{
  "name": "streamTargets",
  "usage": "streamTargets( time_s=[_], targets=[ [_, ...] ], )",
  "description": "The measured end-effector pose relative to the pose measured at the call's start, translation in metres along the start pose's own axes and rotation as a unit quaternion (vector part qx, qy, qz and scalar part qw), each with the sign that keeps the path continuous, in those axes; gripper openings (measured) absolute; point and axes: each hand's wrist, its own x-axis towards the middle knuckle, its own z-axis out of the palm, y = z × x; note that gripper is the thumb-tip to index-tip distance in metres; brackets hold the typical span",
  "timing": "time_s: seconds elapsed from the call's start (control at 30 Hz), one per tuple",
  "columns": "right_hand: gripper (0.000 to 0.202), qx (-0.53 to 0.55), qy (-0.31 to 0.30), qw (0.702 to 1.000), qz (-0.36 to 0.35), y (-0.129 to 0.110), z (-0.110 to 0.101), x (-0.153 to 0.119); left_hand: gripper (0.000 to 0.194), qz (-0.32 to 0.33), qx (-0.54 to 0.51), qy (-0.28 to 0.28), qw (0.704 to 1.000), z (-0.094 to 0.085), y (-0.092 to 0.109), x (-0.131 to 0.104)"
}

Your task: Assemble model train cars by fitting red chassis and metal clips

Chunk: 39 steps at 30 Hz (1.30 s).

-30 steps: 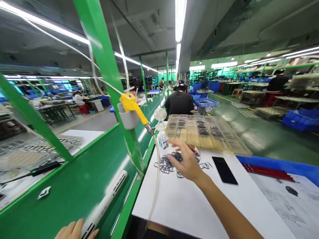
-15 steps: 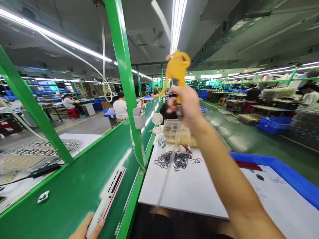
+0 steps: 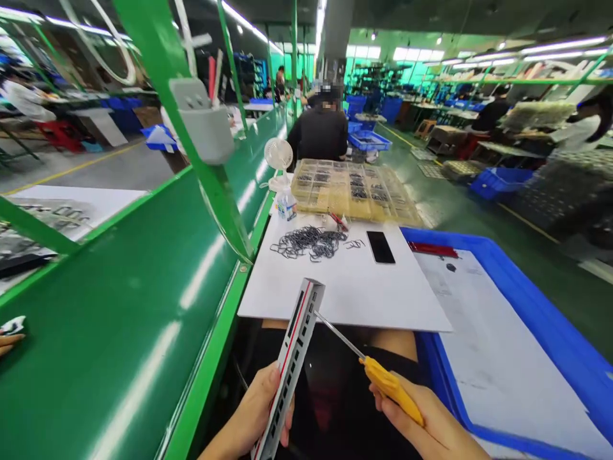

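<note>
My left hand is closed around the lower part of a long, slotted pale grey housing with a red stripe. The housing stands tilted above my lap, its far end overlapping the board's front edge in view. Gripped in my right hand is a yellow air blow gun with a long, thin metal nozzle. Its tip appears at the slotted side near the upper end; I cannot tell whether it touches. Any hose behind my hand is hidden.
Bent dark wire pieces lie on the white board, near a phone, a bottle, a fan and a divided box. A green conveyor runs left, a blue bin right. Someone's hand holds something far left.
My right hand has come down from high in front with the yellow blow gun. My left hand has brought the housing from over the conveyor to above my lap. The view has tilted down.
</note>
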Motion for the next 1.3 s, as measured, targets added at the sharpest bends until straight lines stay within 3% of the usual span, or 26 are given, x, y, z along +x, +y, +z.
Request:
streamTargets(
  time_s=[0.13,0.33,0.43,0.6,0.67,0.8,0.97,1.17,1.3],
  targets=[
    [0.051,-0.05,-0.007,0.999,0.006,-0.012,0.006,0.003,0.079,-0.019,0.038,-0.027,0.999,-0.003,0.003,0.007],
    [0.025,-0.15,-0.208,0.966,-0.022,-0.025,0.04,-0.001,0.076,-0.011,0.084,-0.009,0.996,-0.019,0.012,0.005],
    [0.02,-0.185,-0.257,0.947,-0.046,-0.02,0.048,0.002,0.076,-0.02,0.082,0.007,0.996,-0.024,0.017,0.005],
    [0.035,-0.11,-0.127,0.986,0.007,-0.021,0.03,0.018,0.078,-0.05,0.074,0.018,0.996,-0.031,0.02,0.005],
    [0.032,-0.113,-0.141,0.984,0.004,-0.024,0.028,0.02,0.079,-0.051,0.073,0.013,0.996,-0.033,0.021,0.007],
    [0.026,-0.151,-0.258,0.954,-0.017,-0.025,0.036,0.016,0.078,-0.041,0.088,0.004,0.995,-0.036,0.023,0.009],
    [0.037,-0.093,-0.119,0.988,0.03,-0.022,0.026,0.018,0.079,-0.062,0.083,-0.003,0.995,-0.038,0.023,0.008],
    [0.024,-0.122,-0.234,0.965,-0.007,-0.017,0.026,0.016,0.078,-0.062,0.097,0.001,0.993,-0.042,0.025,0.007],
    [0.034,-0.103,-0.137,0.985,0.035,-0.014,0.024,0.014,0.081,-0.071,0.098,-0.009,0.993,-0.041,0.025,0.007]
  ],
)
